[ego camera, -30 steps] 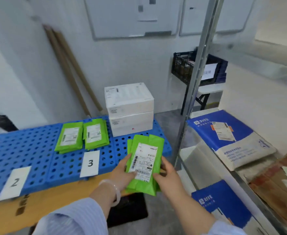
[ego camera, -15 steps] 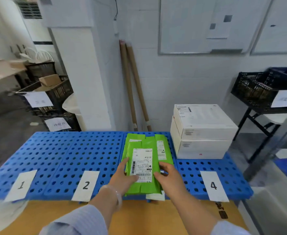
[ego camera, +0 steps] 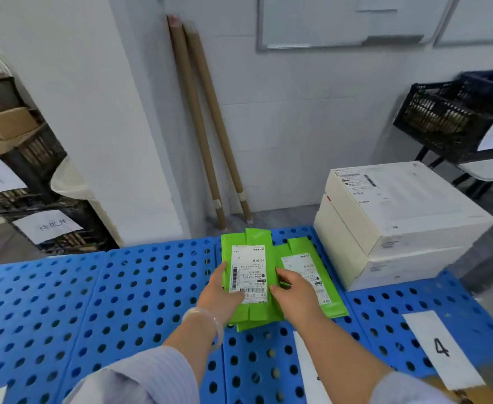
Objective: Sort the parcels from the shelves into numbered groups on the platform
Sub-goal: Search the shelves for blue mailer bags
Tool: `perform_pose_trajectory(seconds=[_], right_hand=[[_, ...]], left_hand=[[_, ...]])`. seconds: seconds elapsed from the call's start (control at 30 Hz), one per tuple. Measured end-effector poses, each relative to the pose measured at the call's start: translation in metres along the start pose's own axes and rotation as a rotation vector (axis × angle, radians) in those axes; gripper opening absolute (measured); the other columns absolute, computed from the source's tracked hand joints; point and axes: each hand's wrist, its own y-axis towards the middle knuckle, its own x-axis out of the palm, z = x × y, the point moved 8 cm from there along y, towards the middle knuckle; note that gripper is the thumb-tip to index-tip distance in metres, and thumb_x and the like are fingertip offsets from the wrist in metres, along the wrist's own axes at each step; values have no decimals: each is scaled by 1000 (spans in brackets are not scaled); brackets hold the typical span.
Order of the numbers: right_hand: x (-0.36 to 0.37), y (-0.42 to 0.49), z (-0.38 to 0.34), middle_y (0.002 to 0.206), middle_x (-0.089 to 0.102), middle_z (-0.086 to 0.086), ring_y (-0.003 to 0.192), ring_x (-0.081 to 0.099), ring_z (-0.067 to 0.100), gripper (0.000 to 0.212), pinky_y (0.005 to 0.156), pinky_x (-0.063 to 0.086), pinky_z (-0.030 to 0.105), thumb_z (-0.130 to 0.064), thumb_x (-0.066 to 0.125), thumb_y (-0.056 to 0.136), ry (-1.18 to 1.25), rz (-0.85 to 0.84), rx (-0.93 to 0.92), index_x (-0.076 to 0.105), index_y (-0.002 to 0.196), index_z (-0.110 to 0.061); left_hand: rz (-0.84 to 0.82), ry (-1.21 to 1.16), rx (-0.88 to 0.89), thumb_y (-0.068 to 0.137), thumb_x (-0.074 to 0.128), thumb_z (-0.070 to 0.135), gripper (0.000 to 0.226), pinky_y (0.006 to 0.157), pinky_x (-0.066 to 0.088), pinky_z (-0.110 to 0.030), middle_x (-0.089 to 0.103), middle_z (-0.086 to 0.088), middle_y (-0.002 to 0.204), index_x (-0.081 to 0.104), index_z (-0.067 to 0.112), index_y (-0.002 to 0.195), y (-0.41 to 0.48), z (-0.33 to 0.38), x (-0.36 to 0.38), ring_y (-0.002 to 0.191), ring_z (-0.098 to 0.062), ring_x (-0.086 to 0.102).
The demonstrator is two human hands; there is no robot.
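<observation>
**Green parcel gripped by both hands over the platform's third section**

A green parcel [ego camera: 249,272] with a white shipping label is held flat, label up, above the blue perforated platform [ego camera: 108,301], a little to 4 o'clock of the view's centre. Its left edge is gripped by the left hand [ego camera: 219,298], with the thumb laid on top and the fingers tucked beneath. Its right edge is pinched by the right hand [ego camera: 295,295], the thumb being pressed on the label's lower corner. A pale bracelet [ego camera: 210,319] is worn on the left wrist.

Further green edges are seen under the held parcel at its 6 o'clock side; whether it rests on them cannot be told. A second green parcel [ego camera: 325,287] lies on the platform just beside it at 3 o'clock, partly covered by the right hand.

Two stacked white boxes [ego camera: 399,211] stand on the platform at 2 o'clock of the parcels. A white slip marked 4 [ego camera: 440,348] lies at 4 o'clock, near the platform's front edge. Two brown cardboard tubes [ego camera: 200,126] are leaned against the wall at 12 o'clock, and a black crate [ego camera: 443,121] is seen at far 2 o'clock.
</observation>
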Motion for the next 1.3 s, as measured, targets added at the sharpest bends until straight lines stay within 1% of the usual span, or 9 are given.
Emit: perform_pose_trajectory(seconds=[0.1,0.17,0.23,0.33,0.43,0.6,0.83,1.07,1.3], right_hand=[[11,16,6,140,52,0,123,52,16,52,102,42,29,-20,60,91,-73,1,18,46,141,-20],[18,22,8,141,51,0,123,52,16,53,98,40,24,-21,58,93,-126,-3,19,44,143,-20],[21,23,8,140,51,0,121,53,15,52,94,40,21,-23,56,94,-165,1,10,42,144,-21],[18,20,1,139,52,-1,112,56,12,55,91,41,19,-23,56,94,-197,0,-19,39,146,-21],[-2,9,-7,144,45,-3,126,48,13,60,103,36,23,-29,59,93,-213,38,-84,36,148,-24],[-67,-30,5,155,29,-4,140,28,15,68,114,30,32,-37,60,90,-490,142,-201,27,150,-30],[-184,-135,95,162,2,-4,148,8,16,85,119,13,32,-58,53,89,-674,294,27,5,154,-32],[-271,-267,194,162,2,-5,149,3,17,92,120,4,38,-61,55,84,-660,452,237,2,153,-33],[-337,-426,293,162,8,0,149,8,20,93,121,10,42,-68,49,79,-644,572,427,8,153,-30]], left_hand=[[-22,86,4,88,64,22,81,52,45,-14,55,9,115,14,35,151,19,-3,4,67,-10,58],[-20,159,8,86,66,29,85,70,47,-21,47,0,136,12,38,151,28,-7,5,93,-15,60],[-18,216,0,85,66,36,86,84,43,-27,39,-6,142,10,40,151,31,-11,7,118,-23,49],[11,266,28,84,65,41,88,101,38,-34,31,-6,146,8,39,152,29,-9,5,131,-26,38],[92,465,114,84,62,50,92,115,24,-43,6,-1,159,-1,41,151,20,13,0,145,-28,14],[16,778,470,88,52,56,84,120,11,-43,-5,8,161,-4,42,150,-13,83,50,148,-22,0],[-226,988,891,90,46,59,83,120,12,-43,-4,5,161,-6,38,151,-103,141,198,149,-19,1],[-414,1078,1108,88,49,59,84,119,13,-43,2,4,161,-3,39,151,-234,144,340,148,-20,5],[-563,1080,1305,84,53,59,84,119,14,-41,11,5,160,6,39,151,-395,122,458,146,-19,12]])
